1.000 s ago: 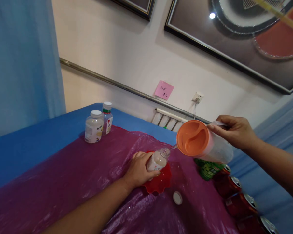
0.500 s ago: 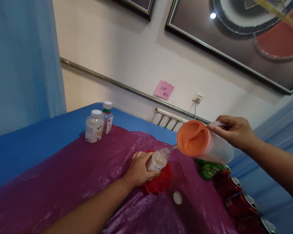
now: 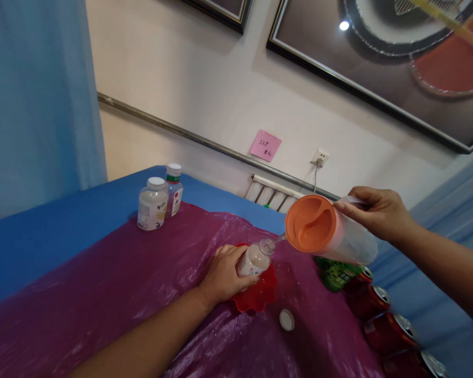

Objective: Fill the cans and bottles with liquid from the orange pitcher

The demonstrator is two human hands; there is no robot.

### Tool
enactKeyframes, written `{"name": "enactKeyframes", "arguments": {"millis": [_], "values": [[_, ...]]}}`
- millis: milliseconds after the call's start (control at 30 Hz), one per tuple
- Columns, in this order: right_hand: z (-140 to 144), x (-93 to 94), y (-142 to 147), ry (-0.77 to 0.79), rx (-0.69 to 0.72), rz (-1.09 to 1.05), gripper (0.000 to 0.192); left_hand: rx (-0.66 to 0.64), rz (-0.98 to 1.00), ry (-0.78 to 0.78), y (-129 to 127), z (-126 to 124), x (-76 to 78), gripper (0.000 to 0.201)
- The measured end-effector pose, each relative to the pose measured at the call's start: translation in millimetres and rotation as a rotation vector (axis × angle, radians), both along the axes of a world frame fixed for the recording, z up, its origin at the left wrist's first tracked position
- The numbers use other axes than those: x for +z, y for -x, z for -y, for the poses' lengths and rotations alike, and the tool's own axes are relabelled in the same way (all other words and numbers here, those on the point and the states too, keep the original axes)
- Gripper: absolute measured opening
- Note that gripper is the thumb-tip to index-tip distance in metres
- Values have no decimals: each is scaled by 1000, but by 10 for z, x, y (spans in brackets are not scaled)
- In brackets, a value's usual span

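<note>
My left hand is closed around a small clear bottle with a pale label. The bottle is uncapped and leans to the right over a red scalloped dish. My right hand grips the handle of a translucent pitcher with an orange lid. The pitcher is tipped to the left, and a thin stream of clear liquid runs from its spout into the bottle's mouth. A round white cap lies on the purple plastic sheet to the right of the dish.
Two white-capped bottles, a wide one and a slimmer one, stand at the back left. Several red cans line the right edge beside a green package. Purple sheeting covers part of the blue tabletop.
Both hands, the bottle and the pitcher stay in nearly the same place. The liquid keeps flowing from the spout into the bottle.
</note>
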State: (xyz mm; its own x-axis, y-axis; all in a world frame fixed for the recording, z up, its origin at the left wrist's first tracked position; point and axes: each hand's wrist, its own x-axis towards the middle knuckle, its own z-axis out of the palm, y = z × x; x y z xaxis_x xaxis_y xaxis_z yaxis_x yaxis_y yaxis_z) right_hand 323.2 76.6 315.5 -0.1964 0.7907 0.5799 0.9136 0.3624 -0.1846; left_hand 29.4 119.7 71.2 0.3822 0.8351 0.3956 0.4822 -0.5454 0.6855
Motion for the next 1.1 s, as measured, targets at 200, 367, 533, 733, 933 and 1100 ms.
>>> {"name": "enactKeyframes", "arguments": {"millis": [200, 367, 533, 733, 933, 1100], "values": [[-16, -34, -4, 2, 4, -5, 62, -1, 24, -10, 1, 1, -11, 64], [-23, -39, 26, 5, 6, -3, 63, 5, 10, -2, 1, 4, -7, 58], [-24, -30, 44, 11, 12, -2, 64, 9, 15, -5, -1, 10, -3, 62], [-22, -17, 51, 4, 7, 4, 64, -4, 20, -1, 1, 7, -3, 59], [-8, 5, 82, 10, 6, 1, 63, -9, 13, 4, 3, 13, 21, 55], [3, 15, 98, 19, 12, -10, 63, -10, 5, 10, 4, 19, 40, 55]]}}
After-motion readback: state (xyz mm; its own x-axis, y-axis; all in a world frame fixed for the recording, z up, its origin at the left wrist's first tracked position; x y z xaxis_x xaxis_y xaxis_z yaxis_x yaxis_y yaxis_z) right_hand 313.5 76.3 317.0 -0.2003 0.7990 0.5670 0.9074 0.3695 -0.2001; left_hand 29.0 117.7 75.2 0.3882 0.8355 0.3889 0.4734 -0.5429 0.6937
